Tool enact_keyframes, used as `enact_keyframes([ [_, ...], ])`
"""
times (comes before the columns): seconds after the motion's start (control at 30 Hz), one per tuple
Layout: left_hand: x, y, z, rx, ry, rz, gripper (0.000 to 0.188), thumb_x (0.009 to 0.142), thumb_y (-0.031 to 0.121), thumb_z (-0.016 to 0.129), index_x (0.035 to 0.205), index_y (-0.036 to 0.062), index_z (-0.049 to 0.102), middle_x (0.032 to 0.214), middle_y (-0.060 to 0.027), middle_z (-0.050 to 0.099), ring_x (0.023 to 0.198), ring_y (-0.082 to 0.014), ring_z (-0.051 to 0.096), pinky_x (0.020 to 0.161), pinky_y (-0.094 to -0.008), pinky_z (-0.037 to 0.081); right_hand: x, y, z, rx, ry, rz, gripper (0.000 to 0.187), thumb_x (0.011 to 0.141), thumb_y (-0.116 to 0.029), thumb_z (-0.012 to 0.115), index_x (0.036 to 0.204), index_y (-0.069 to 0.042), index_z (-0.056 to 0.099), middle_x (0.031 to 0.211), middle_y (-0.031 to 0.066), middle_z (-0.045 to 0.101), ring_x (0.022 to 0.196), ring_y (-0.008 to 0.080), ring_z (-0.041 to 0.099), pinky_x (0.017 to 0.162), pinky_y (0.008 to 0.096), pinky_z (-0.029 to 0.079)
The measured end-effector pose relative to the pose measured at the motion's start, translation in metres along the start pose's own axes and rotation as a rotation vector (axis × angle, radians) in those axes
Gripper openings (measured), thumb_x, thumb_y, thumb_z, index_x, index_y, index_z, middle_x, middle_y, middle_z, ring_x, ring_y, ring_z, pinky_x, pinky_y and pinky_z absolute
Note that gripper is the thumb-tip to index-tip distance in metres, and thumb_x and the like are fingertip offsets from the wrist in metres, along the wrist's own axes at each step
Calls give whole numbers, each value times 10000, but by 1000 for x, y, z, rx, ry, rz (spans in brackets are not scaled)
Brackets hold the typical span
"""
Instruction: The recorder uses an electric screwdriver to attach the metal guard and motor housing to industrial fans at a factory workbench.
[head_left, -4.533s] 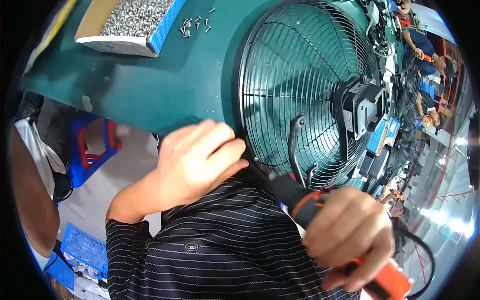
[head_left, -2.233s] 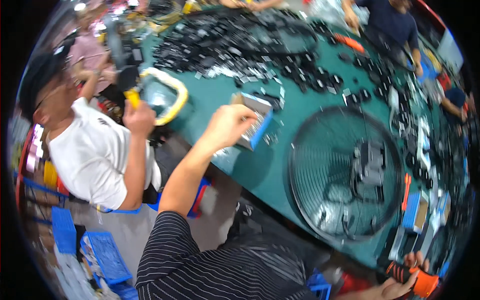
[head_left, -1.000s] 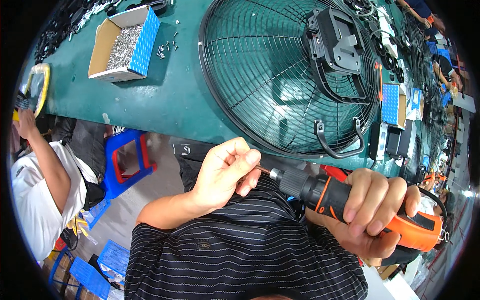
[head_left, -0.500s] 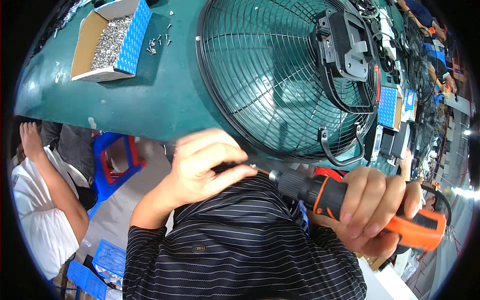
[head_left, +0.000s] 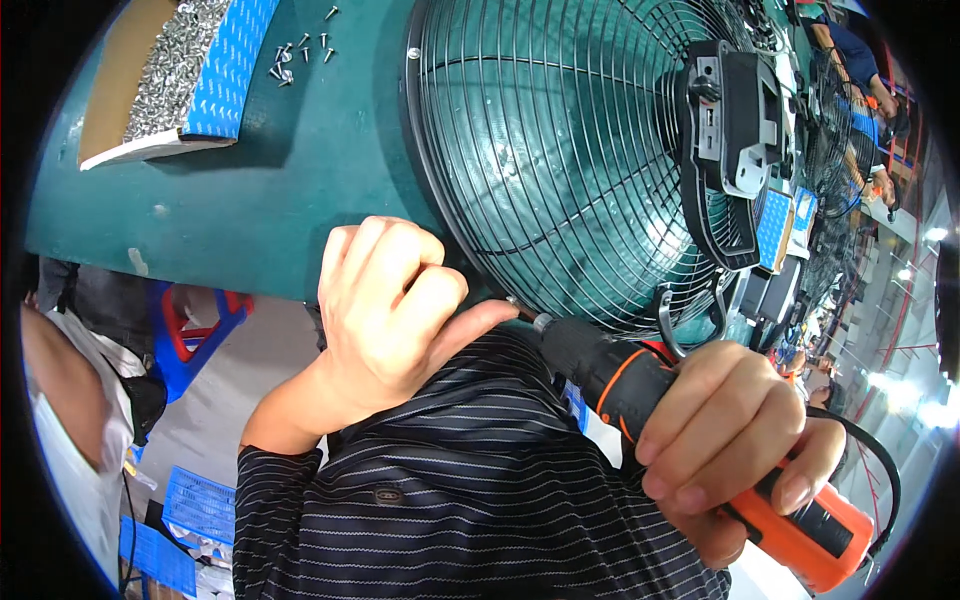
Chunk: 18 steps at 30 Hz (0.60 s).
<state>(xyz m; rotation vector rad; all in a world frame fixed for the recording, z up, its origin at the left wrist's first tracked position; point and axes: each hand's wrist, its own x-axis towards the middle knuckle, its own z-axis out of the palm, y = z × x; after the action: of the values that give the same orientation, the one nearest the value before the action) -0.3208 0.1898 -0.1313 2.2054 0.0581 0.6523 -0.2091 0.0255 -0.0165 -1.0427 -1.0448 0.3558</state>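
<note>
My right hand (head_left: 730, 430) is wrapped around an orange and black electric screwdriver (head_left: 615, 385), its bit aimed up and left at the near rim of a black wire fan guard (head_left: 510, 170). A small silver screw (head_left: 512, 301) shows at the bit's end, right by the rim; whether it sits in a hole I cannot tell. My left hand (head_left: 385, 305) is closed, its fingers curled in. Its thumb stretches out to the screw and the bit tip. What the curled fingers hold, if anything, is hidden.
A blue and white carton (head_left: 215, 70) full of screws stands at the far left on the green table (head_left: 330, 150), with several loose screws (head_left: 287, 65) beside it. A black stand bracket (head_left: 735, 125) lies on the guard. Another person (head_left: 75, 400) sits at left, near a blue stool (head_left: 180, 375).
The screw and bit have come up against the guard's rim. My left fingers have curled in, leaving the thumb out. The view has shifted, and the screwdriver now slopes more steeply.
</note>
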Motion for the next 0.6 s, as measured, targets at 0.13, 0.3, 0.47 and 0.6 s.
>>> enact_keyframes([
  [0.13,3,-2,-1,-50,-63,-17,479,530,307,871,703,98,476,772,-52,470,717,-258,508,623,-362,333,8,2,1,-22,-49,51,446,823,-157,772,1132,-34,475,739,79,652,549,152,656,506,260,574],
  [0.3,-1,-7,2,-56,-43,-23,470,543,321,860,707,99,479,778,-52,473,712,-256,509,623,-358,332,8,2,8,-72,-26,51,430,821,-143,770,1121,-31,484,727,73,650,544,147,660,498,257,572],
  [0.47,-4,-9,6,-57,-28,-15,464,552,327,854,712,99,483,784,-52,479,710,-254,511,623,-357,332,6,3,2,-15,-53,103,405,815,-117,766,1103,-29,495,716,71,651,525,144,656,493,255,574],
  [0.6,-3,-8,4,-67,-43,-29,463,538,312,858,717,102,486,789,-51,484,710,-253,510,626,-361,332,9,4,4,-40,-46,73,370,806,-102,765,1066,-31,511,709,74,657,528,143,657,492,253,573],
])
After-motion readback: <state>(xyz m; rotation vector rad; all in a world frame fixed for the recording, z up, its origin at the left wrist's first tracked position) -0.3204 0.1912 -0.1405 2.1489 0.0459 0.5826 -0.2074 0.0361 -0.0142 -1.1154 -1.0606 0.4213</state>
